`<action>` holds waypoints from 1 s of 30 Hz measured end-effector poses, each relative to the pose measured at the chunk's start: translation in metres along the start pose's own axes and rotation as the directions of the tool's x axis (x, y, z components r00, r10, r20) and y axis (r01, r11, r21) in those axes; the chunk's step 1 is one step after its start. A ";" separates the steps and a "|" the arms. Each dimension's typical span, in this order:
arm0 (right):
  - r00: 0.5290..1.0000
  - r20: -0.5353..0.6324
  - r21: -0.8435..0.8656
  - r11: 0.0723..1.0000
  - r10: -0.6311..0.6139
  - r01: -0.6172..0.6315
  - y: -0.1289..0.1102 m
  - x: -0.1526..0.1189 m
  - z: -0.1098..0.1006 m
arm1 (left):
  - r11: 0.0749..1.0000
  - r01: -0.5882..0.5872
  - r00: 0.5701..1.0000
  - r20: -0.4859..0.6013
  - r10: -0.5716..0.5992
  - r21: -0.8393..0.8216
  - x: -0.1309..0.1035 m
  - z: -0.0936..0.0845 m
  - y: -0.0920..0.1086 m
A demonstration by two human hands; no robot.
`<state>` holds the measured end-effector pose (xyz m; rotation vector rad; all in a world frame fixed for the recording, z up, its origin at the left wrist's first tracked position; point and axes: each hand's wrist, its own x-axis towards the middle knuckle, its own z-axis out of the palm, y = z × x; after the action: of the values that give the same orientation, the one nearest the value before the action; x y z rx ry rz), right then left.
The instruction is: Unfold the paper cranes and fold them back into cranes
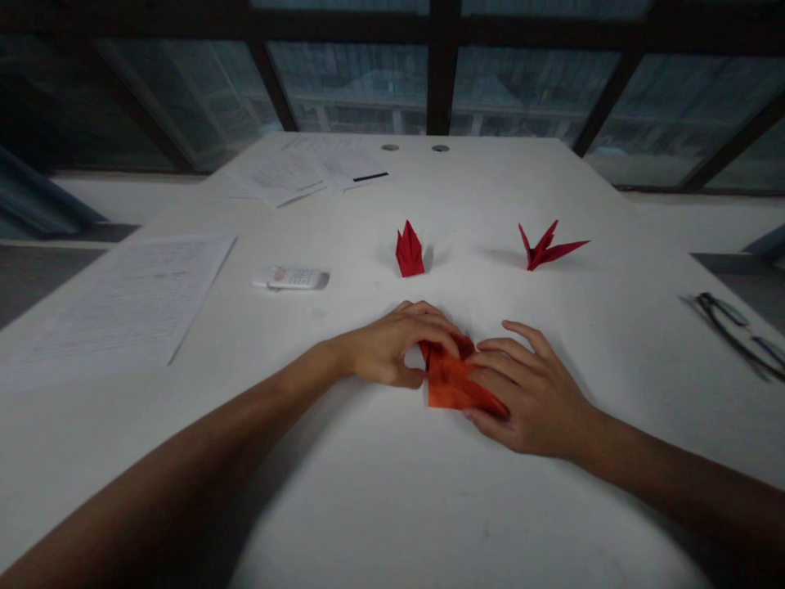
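Observation:
A folded sheet of orange origami paper lies on the white table between my hands. My left hand is curled over its upper left part, thumb and fingers pinching at the edge. On the other side, my right hand grips the right part of the paper, with the thumb at the lower edge and the fingers across the top. Part of the paper is hidden under the fingers. Beyond my hands stand two red folded paper pieces: an upright, pointed one and a crane-like one with spread points.
A white remote control lies left of the red pieces. Printed sheets cover the table's left side, with more papers at the back left. Eyeglasses rest near the right edge. Dark-framed windows stand behind the table.

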<state>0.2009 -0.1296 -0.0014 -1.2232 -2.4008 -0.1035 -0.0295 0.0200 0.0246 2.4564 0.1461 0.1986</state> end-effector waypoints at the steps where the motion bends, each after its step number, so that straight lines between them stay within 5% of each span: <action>1: 1.000 0.000 0.011 1.000 0.015 -0.015 0.000 0.000 0.000 | 1.000 -0.005 1.000 -0.001 0.005 0.003 0.000 0.000 -0.001; 22: 0.997 -0.043 0.018 0.998 0.063 -0.062 -0.001 -0.001 0.004 | 0.999 0.012 0.996 -0.085 -0.009 0.037 0.001 0.008 -0.004; 30: 0.981 -0.089 0.072 0.983 0.173 -0.167 -0.002 -0.001 0.008 | 0.996 0.068 0.986 -0.158 -0.059 0.053 0.006 0.017 -0.007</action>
<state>0.1970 -0.1295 -0.0083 -1.3566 -2.1921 -0.0312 -0.0212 0.0157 0.0081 2.4887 0.3017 0.3637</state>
